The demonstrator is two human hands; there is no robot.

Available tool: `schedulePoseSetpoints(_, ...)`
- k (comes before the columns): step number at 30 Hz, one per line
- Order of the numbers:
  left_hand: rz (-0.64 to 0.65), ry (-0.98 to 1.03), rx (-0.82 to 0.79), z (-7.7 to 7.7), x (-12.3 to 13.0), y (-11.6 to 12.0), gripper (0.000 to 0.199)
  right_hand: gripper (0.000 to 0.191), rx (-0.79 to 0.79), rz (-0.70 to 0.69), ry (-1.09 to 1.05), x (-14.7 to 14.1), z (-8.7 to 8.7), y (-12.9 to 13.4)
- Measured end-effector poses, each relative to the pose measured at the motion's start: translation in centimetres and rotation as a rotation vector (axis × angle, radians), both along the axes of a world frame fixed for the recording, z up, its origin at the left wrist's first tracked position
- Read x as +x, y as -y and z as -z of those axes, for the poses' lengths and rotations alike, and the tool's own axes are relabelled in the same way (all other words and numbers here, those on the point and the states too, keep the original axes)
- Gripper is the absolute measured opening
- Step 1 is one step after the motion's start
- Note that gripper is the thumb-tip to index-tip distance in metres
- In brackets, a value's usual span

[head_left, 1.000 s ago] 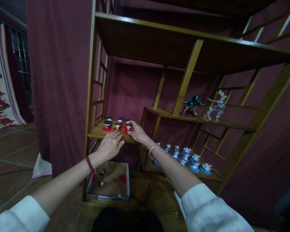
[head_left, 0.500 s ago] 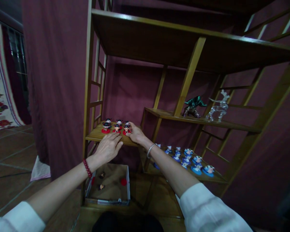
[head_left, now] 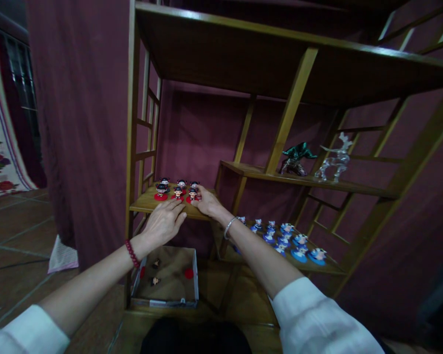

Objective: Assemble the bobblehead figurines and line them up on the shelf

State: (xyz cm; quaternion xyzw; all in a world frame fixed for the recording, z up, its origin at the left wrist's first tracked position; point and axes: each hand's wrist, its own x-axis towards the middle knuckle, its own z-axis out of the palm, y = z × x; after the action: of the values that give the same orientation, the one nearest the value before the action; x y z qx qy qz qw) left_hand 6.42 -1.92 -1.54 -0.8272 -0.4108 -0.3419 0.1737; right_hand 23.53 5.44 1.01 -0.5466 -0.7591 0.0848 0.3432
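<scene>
Two rows of small black-haired figurines on red bases stand at the left of a wooden shelf (head_left: pixel 143 200). My right hand (head_left: pixel 208 202) reaches in from the right, thumb and fingers bent around the front-right figurine (head_left: pixel 192 194). Part of that figurine's base is covered by the thumb. My left hand (head_left: pixel 164 219) lies palm down at the shelf's front edge, its fingers stretched out. Its fingertips are at the red base of the front-middle figurine (head_left: pixel 177 192). The front-left figurine (head_left: pixel 161 190) stands just beyond the left hand, apart from it.
Below, a shallow cardboard box (head_left: pixel 172 290) holds two loose figurines and red discs. Blue-and-white figurines (head_left: pixel 300 251) crowd a lower shelf at right. A clear deer ornament (head_left: pixel 335 160) and a dark green statuette (head_left: pixel 297 158) stand higher. A wooden post (head_left: pixel 292 113) divides the shelves.
The view has tilted slightly, so the shelf and box sit a little higher in the picture. Both hands stay at the same figurines, with hardly any movement.
</scene>
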Motion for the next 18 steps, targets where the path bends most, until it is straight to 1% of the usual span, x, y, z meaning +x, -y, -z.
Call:
schedulePoseSetpoints(6, 0.001, 0.006, 0.005, 0.1, 0.0, 0.0, 0.040, 0.056, -0.002, -0.001, -0.025, 0.1, 0.0, 0.2)
schedulePoseSetpoints(11, 0.003, 0.013, 0.002, 0.2, 0.1, 0.0, 0.039, 0.050, -0.001, -0.032, -0.101, 0.3, 0.1, 0.5)
schedulePoseSetpoints(15, 0.008, 0.035, 0.017, 0.2, 0.2, 0.1, 0.036, 0.050, -0.004, -0.001, -0.102, 0.5, 0.2, 0.6)
schedulePoseSetpoints(18, 0.019, 0.052, 0.010, 0.3, 0.3, 0.2, 0.035, 0.054, -0.011, 0.036, -0.112, 0.5, 0.1, 1.1)
